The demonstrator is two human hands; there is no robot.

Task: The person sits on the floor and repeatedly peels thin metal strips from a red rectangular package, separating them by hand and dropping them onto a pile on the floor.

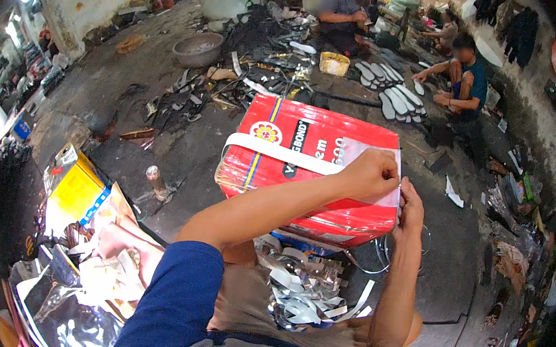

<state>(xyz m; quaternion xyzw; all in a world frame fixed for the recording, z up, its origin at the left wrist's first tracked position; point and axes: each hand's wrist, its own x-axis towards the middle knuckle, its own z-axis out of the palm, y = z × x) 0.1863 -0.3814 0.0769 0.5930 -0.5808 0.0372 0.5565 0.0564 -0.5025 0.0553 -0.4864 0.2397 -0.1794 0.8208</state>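
Note:
A red box (349,213) wrapped in shiny film stands in front of me. Across its top lies a white strip (281,151), bent over the left edge and running under my left forearm. My left hand (373,174) is closed in a fist-like pinch above the box's right end; what its fingers hold is hidden. Close by, my right hand (412,205) is at the box's right edge, fingers curled, with its grip hard to make out. White strip scraps (300,301) lie in a pile between my legs, below the box.
At left are a yellow carton (78,190), crumpled sheets (113,271) and a small upright cylinder (155,176). Farther off lie a grey basin (197,49), dark scraps, a yellow tub (334,64) and rows of pale insoles (401,102). A person (466,82) sits beside the insoles.

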